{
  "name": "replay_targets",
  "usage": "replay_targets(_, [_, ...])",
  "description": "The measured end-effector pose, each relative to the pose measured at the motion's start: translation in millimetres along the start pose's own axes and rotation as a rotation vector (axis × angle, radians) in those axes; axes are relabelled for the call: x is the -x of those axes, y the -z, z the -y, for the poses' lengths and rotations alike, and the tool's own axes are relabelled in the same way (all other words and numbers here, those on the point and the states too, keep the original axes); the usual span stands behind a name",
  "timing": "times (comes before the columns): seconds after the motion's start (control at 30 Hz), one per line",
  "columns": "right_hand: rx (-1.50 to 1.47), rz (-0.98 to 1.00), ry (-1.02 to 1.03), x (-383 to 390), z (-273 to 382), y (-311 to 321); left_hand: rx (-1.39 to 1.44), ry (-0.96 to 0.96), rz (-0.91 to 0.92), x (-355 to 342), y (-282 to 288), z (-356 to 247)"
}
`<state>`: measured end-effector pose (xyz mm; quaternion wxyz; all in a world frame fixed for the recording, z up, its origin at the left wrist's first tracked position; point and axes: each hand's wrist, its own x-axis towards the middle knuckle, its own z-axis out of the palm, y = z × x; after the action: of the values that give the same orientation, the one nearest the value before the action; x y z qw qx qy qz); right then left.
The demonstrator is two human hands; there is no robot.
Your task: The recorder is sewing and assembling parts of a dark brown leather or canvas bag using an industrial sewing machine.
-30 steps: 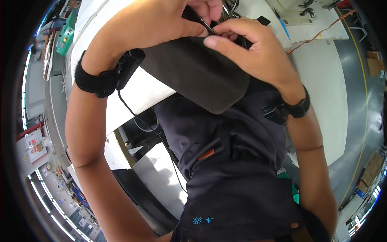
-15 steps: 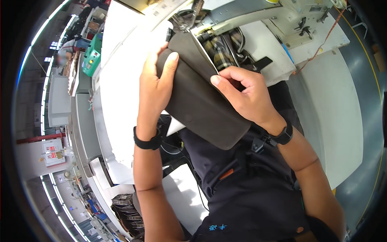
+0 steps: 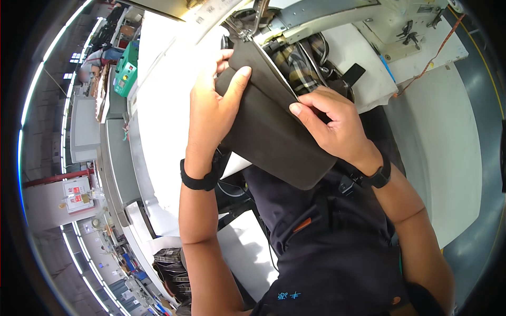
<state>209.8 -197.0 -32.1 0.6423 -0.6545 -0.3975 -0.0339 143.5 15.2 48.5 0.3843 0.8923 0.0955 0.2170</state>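
Flap stretches from the sewing machine across the near edge of the tabletop, left hand grasping its side, right hand pinching its pale border, the length between seemingly not yet through, any finished stitching too small to tell.

A dark brown flap, slanting down to the right at mid-view

Smooth and leather-like, it is longer than wide, with rounded corners at its near end and a lengthwise fold in its upper half. A thin pale strip runs along its upper right edge; whether that is sewn on or separate is hard to tell.
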Motion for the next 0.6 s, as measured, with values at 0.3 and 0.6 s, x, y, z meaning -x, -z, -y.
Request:
replay_targets(0.3, [-0.007,-0.042,0.000,2,-1,-5,-0.025,-0.005,0.008,1,-7,8])
replay_targets(0.6, [-0.050,-0.083,-0.071,3,9,-7,0.058,0.007,-0.064,4,-14,19])
